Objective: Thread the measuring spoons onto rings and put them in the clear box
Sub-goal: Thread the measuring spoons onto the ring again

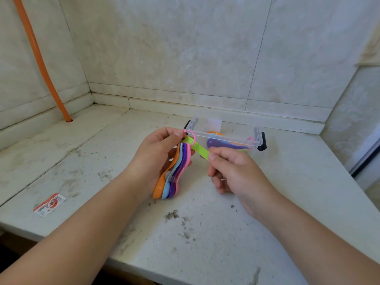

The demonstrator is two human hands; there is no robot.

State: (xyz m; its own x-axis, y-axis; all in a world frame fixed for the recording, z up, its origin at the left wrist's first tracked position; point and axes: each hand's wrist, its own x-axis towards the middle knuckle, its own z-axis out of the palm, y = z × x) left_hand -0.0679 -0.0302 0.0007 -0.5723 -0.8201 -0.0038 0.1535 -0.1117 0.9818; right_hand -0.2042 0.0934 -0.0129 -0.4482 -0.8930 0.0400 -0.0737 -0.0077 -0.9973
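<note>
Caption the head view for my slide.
Left hand holds pink plastic ring; right hand threads green plastic measuring spoon.

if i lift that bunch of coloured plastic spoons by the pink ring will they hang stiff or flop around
The coloured plastic measuring spoons would probably swing and fan, since only the thin pink ring joins their handle ends. Each spoon looks rigid and likely light. The left hand holds the bunch now; the right hand pinches the green spoon.

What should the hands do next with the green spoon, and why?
Probably slide the green spoon fully along the pink ring. The right hand pinches its handle, whose end sits at the ring. The left hand holds the ring, where orange, blue, purple and pink spoons already hang. The clear box behind already holds another set.
</note>
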